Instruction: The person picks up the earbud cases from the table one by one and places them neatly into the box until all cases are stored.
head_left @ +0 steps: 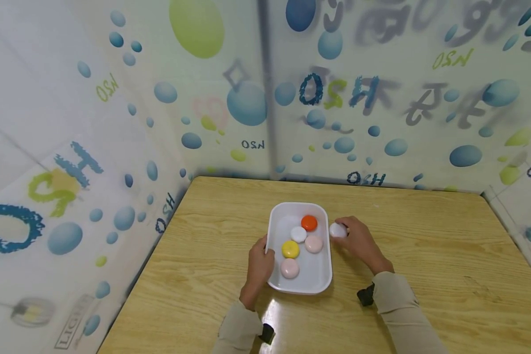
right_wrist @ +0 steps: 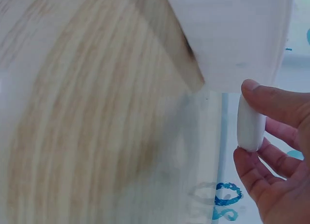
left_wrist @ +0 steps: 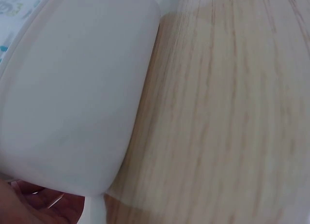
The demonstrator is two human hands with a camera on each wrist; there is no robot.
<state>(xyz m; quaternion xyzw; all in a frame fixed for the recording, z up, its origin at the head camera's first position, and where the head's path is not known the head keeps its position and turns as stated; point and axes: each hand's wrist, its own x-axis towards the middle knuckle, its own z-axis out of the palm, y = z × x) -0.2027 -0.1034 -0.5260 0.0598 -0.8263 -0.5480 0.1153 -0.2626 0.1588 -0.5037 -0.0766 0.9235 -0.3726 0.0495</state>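
Observation:
A white rectangular tray (head_left: 311, 275) holds several smooth round discs. Among them are a red-orange disc (head_left: 309, 222), a white disc (head_left: 298, 234), a yellow disc (head_left: 290, 249) and two pale pink discs, one at the right (head_left: 313, 244) and one nearest me (head_left: 289, 268). My left hand (head_left: 260, 265) grips the tray's left rim, thumb on the inner side. Just outside the right rim, my right hand (head_left: 358, 239) pinches another white disc (head_left: 338, 230) between thumb and fingers. The right wrist view shows that disc (right_wrist: 250, 125) edge-on, thumb above and fingers below.
Under the tray is a wood-grain table (head_left: 433, 255), its far edge against a printed wall (head_left: 318, 162) with blue and green bubbles and lettering. A second printed wall (head_left: 115, 196) runs along the left side. Dark straps show at both sleeve cuffs.

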